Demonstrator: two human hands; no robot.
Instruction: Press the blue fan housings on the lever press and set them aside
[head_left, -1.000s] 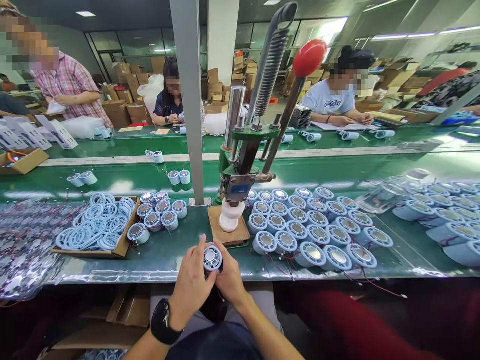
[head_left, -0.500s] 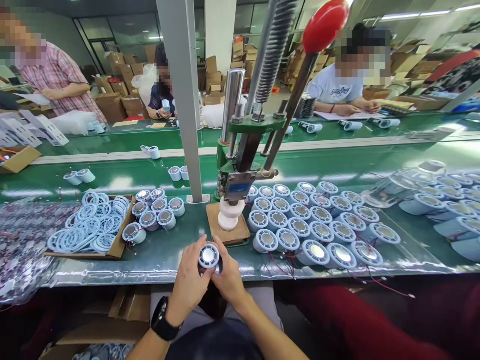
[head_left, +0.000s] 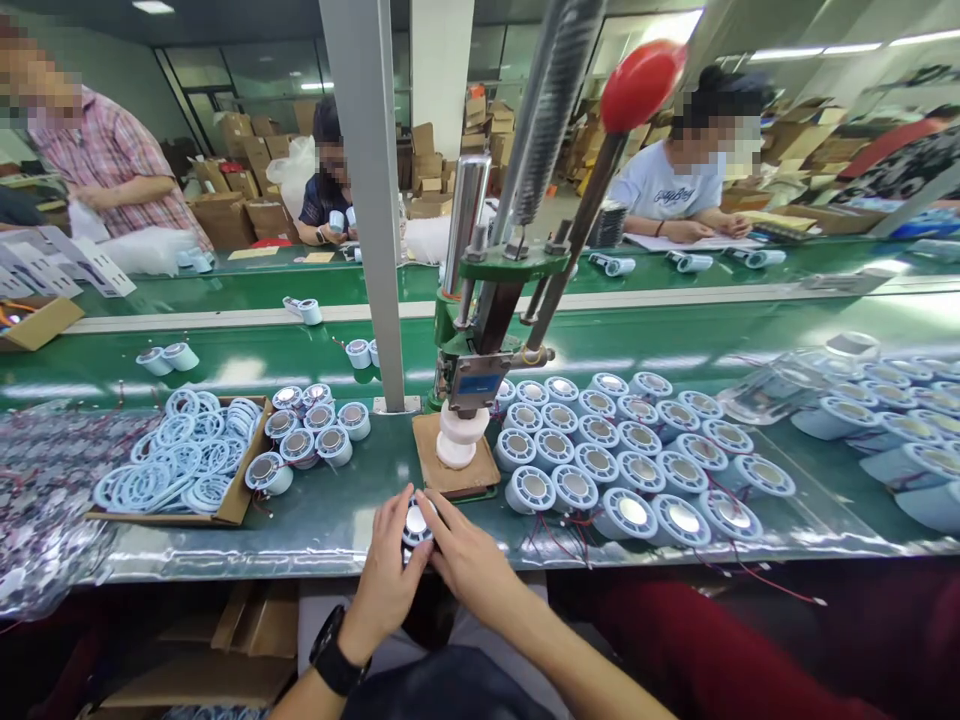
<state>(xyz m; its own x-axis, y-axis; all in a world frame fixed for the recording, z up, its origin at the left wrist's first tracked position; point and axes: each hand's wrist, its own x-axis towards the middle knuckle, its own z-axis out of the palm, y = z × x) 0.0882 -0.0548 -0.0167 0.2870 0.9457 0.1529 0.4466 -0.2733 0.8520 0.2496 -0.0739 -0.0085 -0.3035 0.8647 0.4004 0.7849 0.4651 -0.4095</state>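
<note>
Both hands hold one light-blue round part [head_left: 418,522] with a silver disc on top, at the table's front edge. My left hand [head_left: 391,570], with a black watch on its wrist, wraps the part's left side. Fingers of my right hand [head_left: 466,545] press round its right side and rim. Just beyond them a hand press [head_left: 480,375] with a red knob stands over a brown board [head_left: 429,450], its white pressing head [head_left: 459,437] low over the board. Rows of similar blue parts [head_left: 598,430] stand upright to the right, and several more [head_left: 298,445] to the left.
A cardboard box [head_left: 244,495] of blue rings and a heap of small wired parts [head_left: 52,500] lie left. A grey post [head_left: 367,200] rises behind the table [head_left: 337,560]. A clear bottle [head_left: 787,378] lies right. Several people sit or stand across the green line.
The right hand has shifted over the part's rim, its fingers now covering more of the right side. The view has tilted slightly.
</note>
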